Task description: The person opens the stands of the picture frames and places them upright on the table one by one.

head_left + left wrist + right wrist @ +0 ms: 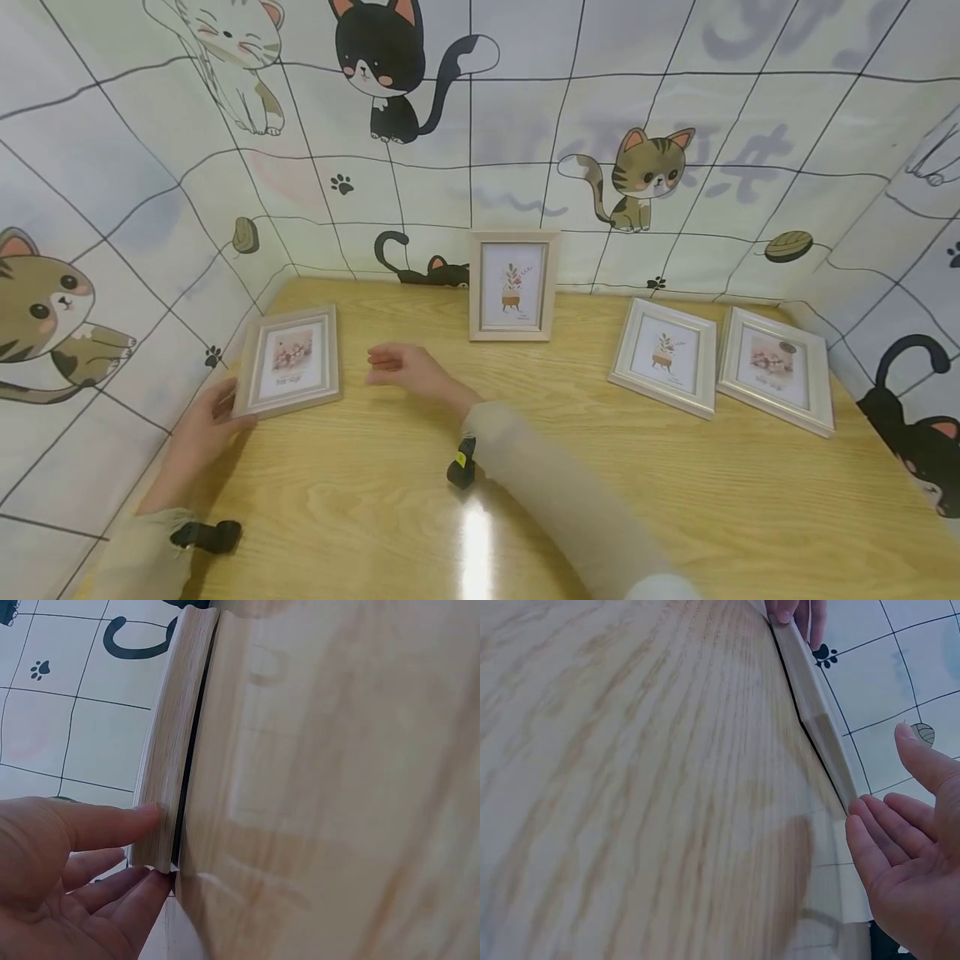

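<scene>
At the left end of the table lies a pale picture frame [288, 358] with a pinkish flower print, turned slightly askew. My left hand [206, 425] grips its lower left corner; in the left wrist view the thumb [112, 825] lies on the frame's side edge [176, 735], with fingers at the corner below. A little to the right of that frame hovers my right hand [412, 371], holding nothing. The right wrist view shows its fingers [889, 832] loosely extended near the frame's end [832, 761].
A frame with a potted-plant print [513, 287] stands upright at the back middle. On the right lie a second plant-print frame [663, 358] and another flower-print frame [776, 371], side by side. Cat-patterned walls [517, 125] border the wooden table [375, 483] at back and sides.
</scene>
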Demonstrator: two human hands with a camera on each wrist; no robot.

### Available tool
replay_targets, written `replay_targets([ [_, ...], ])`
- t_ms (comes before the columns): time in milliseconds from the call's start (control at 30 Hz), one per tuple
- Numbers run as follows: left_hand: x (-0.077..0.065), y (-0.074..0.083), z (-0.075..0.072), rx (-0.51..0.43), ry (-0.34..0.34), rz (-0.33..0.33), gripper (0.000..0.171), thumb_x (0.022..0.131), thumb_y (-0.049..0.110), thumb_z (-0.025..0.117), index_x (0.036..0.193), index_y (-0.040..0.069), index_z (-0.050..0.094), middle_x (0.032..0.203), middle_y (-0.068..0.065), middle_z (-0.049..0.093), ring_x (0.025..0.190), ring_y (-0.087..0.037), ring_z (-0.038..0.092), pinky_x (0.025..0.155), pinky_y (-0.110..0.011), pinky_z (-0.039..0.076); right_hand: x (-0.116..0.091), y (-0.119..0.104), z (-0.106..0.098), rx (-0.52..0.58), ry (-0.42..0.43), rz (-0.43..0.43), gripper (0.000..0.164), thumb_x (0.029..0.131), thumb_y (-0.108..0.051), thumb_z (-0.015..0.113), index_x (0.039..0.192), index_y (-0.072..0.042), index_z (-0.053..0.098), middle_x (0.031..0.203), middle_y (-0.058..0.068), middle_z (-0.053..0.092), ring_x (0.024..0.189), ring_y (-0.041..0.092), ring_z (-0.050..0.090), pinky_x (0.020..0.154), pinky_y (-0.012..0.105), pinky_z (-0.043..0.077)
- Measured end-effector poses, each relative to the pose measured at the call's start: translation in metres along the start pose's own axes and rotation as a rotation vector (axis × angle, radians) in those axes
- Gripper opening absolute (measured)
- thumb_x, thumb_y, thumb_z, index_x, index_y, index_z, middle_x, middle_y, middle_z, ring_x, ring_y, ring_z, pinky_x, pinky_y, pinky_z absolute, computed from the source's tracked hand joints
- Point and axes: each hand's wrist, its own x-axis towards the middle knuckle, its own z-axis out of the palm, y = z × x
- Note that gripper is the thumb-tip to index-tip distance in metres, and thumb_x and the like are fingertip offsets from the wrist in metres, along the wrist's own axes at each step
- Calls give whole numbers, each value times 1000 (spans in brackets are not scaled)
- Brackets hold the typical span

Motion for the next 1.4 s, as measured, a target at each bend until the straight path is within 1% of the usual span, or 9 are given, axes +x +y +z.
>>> replay_targets([
  [167, 0, 0, 1, 39, 4, -6, 78, 95, 16, 67, 150, -14, 21, 147, -42, 33, 134, -58, 38, 109, -66, 35, 6, 3, 11, 5, -6, 46, 56, 92, -15, 72, 141, 3, 52, 139, 17, 61, 128, 27, 60, 104, 24, 51],
  [333, -1, -1, 5, 66, 8, 30, 76, 93, 17, 69, 148, -15, 28, 144, -41, 40, 132, -57, 42, 106, -64, 37, 10, 5, 19, -14, -4, 67, 55, 91, -14, 73, 139, 3, 54, 137, 17, 62, 127, 26, 61, 104, 24, 51],
  [500, 2, 1, 11, 46, 27, 84, 70, 94, 16, 69, 147, -12, 34, 142, -37, 46, 131, -54, 45, 106, -64, 38, 14, 3, 23, -17, 17, 76, 54, 90, -13, 74, 138, 4, 55, 134, 16, 65, 124, 26, 63, 102, 24, 52],
  [600, 5, 4, 15, 32, 19, 90, 70, 94, 15, 68, 149, -10, 34, 142, -35, 47, 132, -54, 45, 108, -66, 36, 15, 3, 24, -30, 48, 103, 53, 90, -12, 74, 136, 4, 56, 131, 16, 66, 121, 24, 65, 99, 23, 54],
  [800, 4, 8, 18, 7, -7, 44, 71, 94, 14, 68, 151, -7, 31, 145, -34, 45, 135, -52, 42, 110, -65, 35, 15, 1, 24, -72, 79, 138, 43, 87, -10, 77, 127, 1, 66, 122, 14, 71, 111, 22, 69, 90, 22, 57],
  [933, 2, 9, 18, 3, 3, 24, 71, 94, 16, 68, 150, -7, 32, 144, -33, 46, 136, -52, 42, 111, -65, 34, 16, 3, 25, -91, 83, 138, 41, 86, -8, 77, 125, 0, 67, 120, 14, 72, 108, 20, 70, 86, 19, 57],
  [1033, 2, 9, 18, 3, -3, -21, 72, 94, 21, 68, 152, -4, 32, 146, -31, 45, 139, -52, 37, 112, -66, 30, 16, 4, 26, -107, 89, 125, 39, 85, -7, 77, 123, 0, 68, 118, 13, 73, 104, 19, 71, 84, 17, 57],
  [1133, 2, 9, 17, -35, -21, -75, 75, 94, 26, 69, 153, -1, 31, 148, -28, 44, 143, -50, 32, 115, -67, 25, 16, 4, 26, -113, 103, 122, 38, 85, -5, 78, 121, 0, 69, 116, 12, 74, 101, 17, 71, 83, 16, 56],
  [1400, 4, 9, 16, -176, -51, -165, 76, 94, 31, 70, 153, 0, 33, 150, -26, 41, 147, -45, 29, 120, -64, 19, 17, 6, 23, -78, 139, 134, 33, 84, -4, 77, 116, 1, 70, 110, 12, 75, 97, 16, 73, 83, 17, 57],
])
